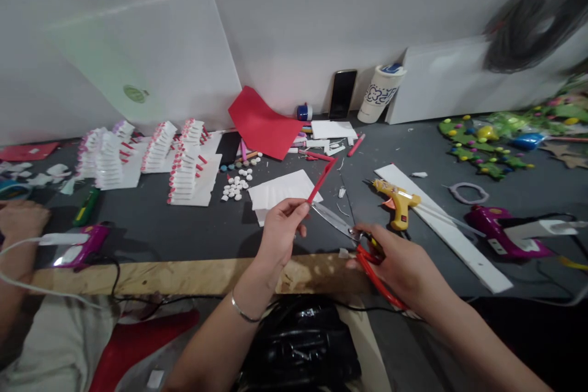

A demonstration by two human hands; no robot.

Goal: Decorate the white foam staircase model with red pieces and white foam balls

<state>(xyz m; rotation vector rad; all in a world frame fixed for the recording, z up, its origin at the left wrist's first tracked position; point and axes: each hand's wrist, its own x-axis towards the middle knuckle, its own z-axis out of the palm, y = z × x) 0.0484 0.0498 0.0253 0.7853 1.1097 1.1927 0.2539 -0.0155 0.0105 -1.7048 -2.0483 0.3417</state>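
Between the thumb and fingers of my left hand [285, 226] is a narrow red strip [320, 182], bent near its far end. My right hand [397, 260] grips a pair of scissors [337, 221] with red handles. Their blades point left, and the tips reach the strip's lower end beside my left fingertips. Whether the blades touch the strip I cannot tell. Just behind my left hand lies a white sheet [281, 188] with small white pieces on it. A yellow glue gun [399, 201] rests to the right of the scissors.
Cards with rows of red-tipped white rolls [186, 180] stand at left, near white discs [236, 184]. Red paper [266, 124], a phone [342, 93] and a cup [380, 93] are at the back. A white board strip [459, 242] and purple power strip [500, 233] lie right. Another person's hand [22, 220] is far left.
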